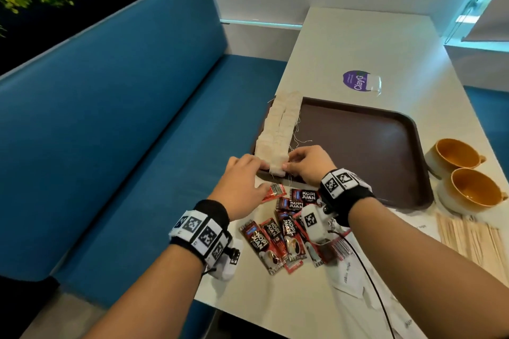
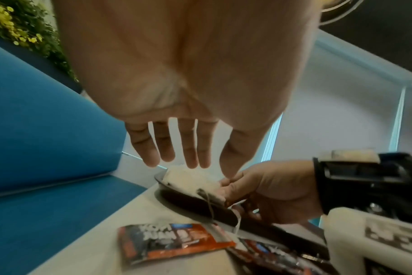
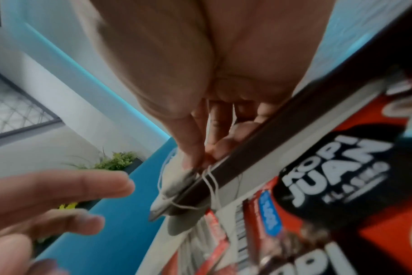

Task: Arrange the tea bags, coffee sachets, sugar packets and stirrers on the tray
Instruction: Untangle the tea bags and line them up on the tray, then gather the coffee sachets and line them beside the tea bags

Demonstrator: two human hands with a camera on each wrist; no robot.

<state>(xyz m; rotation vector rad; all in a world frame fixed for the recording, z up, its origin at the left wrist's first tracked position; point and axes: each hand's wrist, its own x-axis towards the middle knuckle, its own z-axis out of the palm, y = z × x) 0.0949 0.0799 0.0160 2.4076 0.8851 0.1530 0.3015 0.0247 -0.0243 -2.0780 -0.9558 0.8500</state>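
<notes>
Sugar packets lay nearest on the white table, with wooden stirrers to their right and red coffee sachets scattered just beyond. Past these, the left hand reached with straight, relaxed fingers touching the near end of the tea bags, while the right hand pinched that same end. They ran in two rows along the brown tray's left edge. Two orange cups stood beside the tray's right side.
</notes>
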